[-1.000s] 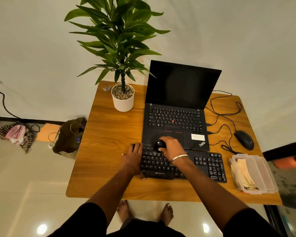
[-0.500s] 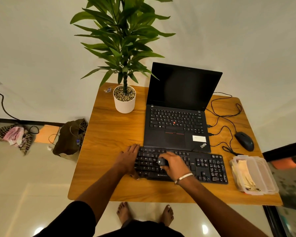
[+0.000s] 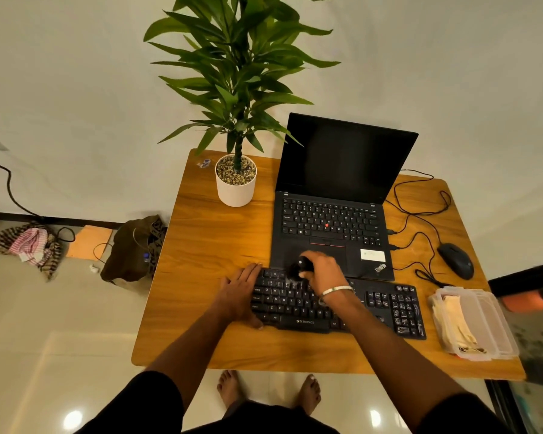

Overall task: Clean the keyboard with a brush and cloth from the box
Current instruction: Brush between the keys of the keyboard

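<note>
Starting with containers: clear plastic box [image 3: 480,324] sits at the right front corner of the tabletop [image 3: 220,242], lid off, cream cloth [image 3: 452,317] folded inside along its left side; something small lies at its near end, can't tell what. White pot [image 3: 235,186] near the back left edge holds pebbles and a leafy plant [image 3: 235,67]. My right hand [image 3: 322,270] is curled round a black brush [image 3: 300,267], gripping it from above, bristle end down on the top-left key rows of the black keyboard [image 3: 342,305]. Keyboard lies along the front edge, touching the open laptop [image 3: 333,220] behind it. My left hand [image 3: 240,292] lies flat, fingers straight and together, pressing the keyboard's left end, fingertips at its back corner. Black mouse [image 3: 455,260] sits by the right edge, cable looped behind it.
</note>
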